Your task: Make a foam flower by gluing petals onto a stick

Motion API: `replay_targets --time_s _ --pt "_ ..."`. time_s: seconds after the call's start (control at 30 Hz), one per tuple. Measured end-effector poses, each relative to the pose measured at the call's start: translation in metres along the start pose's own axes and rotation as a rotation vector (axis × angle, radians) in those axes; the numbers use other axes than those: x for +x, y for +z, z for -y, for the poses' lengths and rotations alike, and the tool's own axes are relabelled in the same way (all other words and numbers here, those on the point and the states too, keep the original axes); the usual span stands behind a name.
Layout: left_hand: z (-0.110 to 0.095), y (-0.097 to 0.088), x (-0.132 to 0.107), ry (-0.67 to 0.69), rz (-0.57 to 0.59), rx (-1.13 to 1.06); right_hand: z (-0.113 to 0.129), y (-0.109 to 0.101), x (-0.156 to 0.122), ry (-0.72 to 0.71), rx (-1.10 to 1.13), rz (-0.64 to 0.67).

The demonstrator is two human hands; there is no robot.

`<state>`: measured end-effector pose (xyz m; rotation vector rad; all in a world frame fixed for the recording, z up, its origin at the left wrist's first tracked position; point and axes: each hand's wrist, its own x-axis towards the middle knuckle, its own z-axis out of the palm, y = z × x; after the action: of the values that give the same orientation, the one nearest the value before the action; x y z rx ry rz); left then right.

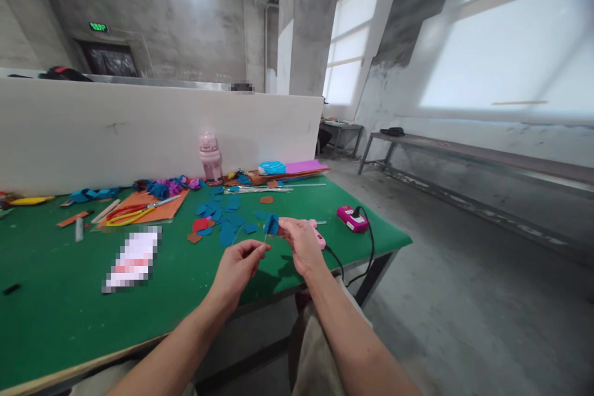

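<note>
My right hand (299,241) has its fingers closed on a small blue felt flower (271,224) above the table's front part. A thin wire stem drops from the flower toward my left hand (241,266), whose thumb and forefinger pinch it. Loose blue felt petals (227,230) lie scattered just beyond my left hand, with a few red and brown pieces (201,225) at their left. Partly hidden behind my right hand is a pink glue gun (319,236), its black cord running off to the right.
A magenta power socket (351,219) sits near the table's right edge. Scissors (132,213) rest on orange sheets at left. A pink bottle (211,158) stands by the white partition (153,130), with thin wires (260,189) to its right. The green table (185,284) ends close to my lap.
</note>
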<state>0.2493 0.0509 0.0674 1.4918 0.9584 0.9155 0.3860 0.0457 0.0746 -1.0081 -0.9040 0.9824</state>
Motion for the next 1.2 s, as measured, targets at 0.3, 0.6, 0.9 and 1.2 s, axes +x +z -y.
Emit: replay_targets --time_s 0.3,0.6,0.9,1.2 --pt "-0.003 0.000 0.000 0.001 0.013 0.005 0.001 0.002 -0.001 -0.015 0.092 0.045" --pt "-0.003 0.000 0.000 -0.007 0.045 -0.054 -0.001 0.004 -0.002 -0.051 0.117 0.055" --pt "-0.001 -0.001 0.002 0.005 0.019 -0.134 -0.001 0.010 -0.008 -0.005 0.136 0.208" --pt "-0.004 -0.003 0.003 -0.029 0.020 -0.173 -0.009 0.017 -0.010 0.006 0.098 0.178"
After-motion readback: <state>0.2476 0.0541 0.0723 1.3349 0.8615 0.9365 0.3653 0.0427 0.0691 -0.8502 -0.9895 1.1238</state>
